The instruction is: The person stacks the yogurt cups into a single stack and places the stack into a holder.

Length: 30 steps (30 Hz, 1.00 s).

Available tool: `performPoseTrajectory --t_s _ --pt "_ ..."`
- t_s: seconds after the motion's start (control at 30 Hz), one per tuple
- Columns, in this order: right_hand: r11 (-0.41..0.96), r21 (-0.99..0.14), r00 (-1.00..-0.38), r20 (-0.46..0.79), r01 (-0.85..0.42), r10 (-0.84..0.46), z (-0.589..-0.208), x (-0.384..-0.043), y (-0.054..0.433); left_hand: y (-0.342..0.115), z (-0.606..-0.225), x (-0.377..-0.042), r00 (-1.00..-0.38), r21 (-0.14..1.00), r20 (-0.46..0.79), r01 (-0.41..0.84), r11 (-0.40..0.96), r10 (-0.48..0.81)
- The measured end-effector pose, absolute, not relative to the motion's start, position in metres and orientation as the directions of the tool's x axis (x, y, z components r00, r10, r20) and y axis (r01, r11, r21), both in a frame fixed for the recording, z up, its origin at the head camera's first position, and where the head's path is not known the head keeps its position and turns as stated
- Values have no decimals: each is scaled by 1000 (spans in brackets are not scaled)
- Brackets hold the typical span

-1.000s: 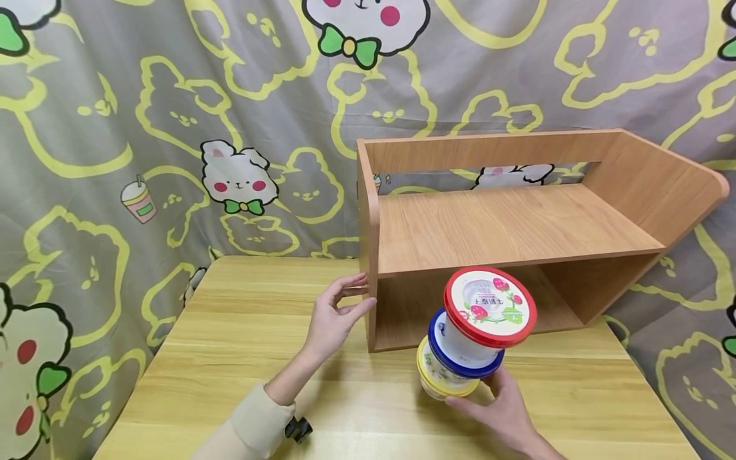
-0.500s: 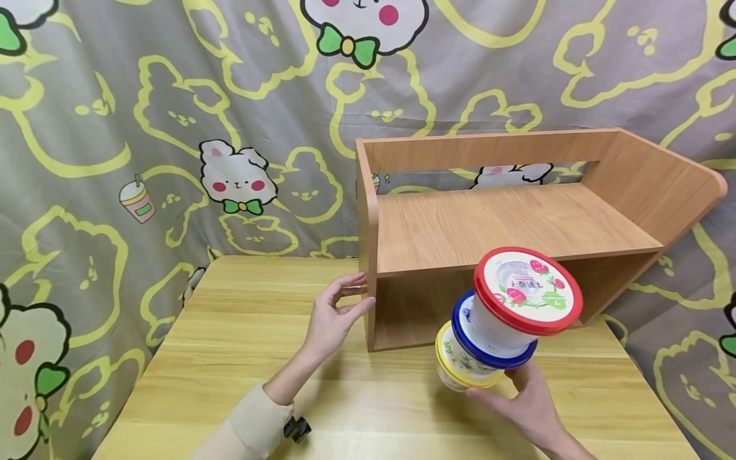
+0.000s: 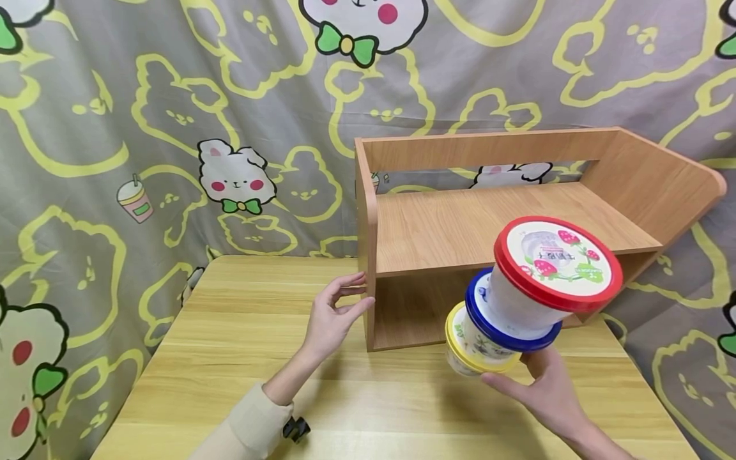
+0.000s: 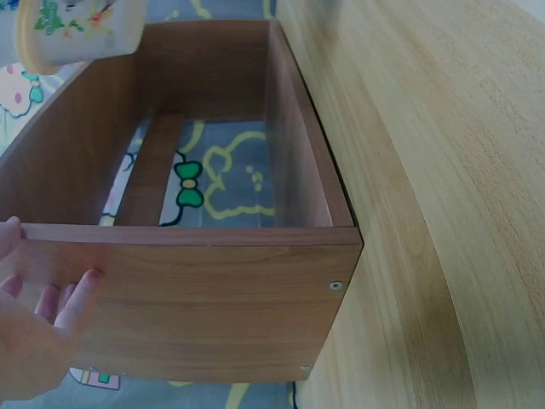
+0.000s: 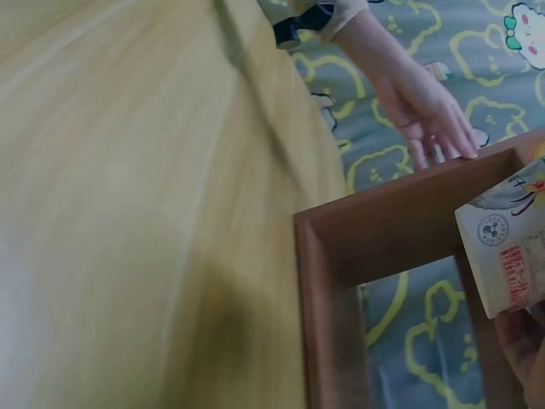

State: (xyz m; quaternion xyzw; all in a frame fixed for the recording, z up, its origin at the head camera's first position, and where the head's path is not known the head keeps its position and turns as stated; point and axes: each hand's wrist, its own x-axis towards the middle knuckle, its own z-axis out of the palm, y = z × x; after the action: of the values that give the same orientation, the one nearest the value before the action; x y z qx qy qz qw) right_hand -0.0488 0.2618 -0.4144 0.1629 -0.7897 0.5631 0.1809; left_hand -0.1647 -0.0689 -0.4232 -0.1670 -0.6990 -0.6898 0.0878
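Note:
My right hand (image 3: 546,396) grips a stack of three round tubs from below, tilted and held above the table. The lowest is a yellow-lidded tub (image 3: 460,348), its printed wall close up in the right wrist view (image 5: 511,247). On it stands a blue-lidded tub (image 3: 480,338), and on top a red-lidded tub (image 3: 554,262) with strawberries on its white lid. My left hand (image 3: 333,319) rests against the left side panel of a wooden shelf (image 3: 368,255), thumb near the front edge. Its loosely straight fingers (image 4: 77,302) touch the panel's outer face.
The two-level shelf unit stands on a light wood table (image 3: 253,319), its upper board (image 3: 437,223) behind the tubs and its lower compartment (image 3: 411,306) facing me. A patterned curtain (image 3: 310,115) hangs behind. A black band (image 3: 296,429) is at the left sleeve.
My right hand has raised the tub stack up and to the right, tilting it more. It now overlaps the shelf's upper board in the head view. The left hand has stayed in place.

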Motion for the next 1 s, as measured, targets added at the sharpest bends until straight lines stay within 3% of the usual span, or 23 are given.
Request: performPoseTrajectory --t_s 0.27,1.0 --pt "130 -845 -855 511 -518 -85 -392 -58 266 -69 -422 -165 -931 937 348 350 -3 110" --pt "42 -856 -854 508 -515 -114 -334 -77 279 -69 -424 -165 -928 934 356 358 5 112"
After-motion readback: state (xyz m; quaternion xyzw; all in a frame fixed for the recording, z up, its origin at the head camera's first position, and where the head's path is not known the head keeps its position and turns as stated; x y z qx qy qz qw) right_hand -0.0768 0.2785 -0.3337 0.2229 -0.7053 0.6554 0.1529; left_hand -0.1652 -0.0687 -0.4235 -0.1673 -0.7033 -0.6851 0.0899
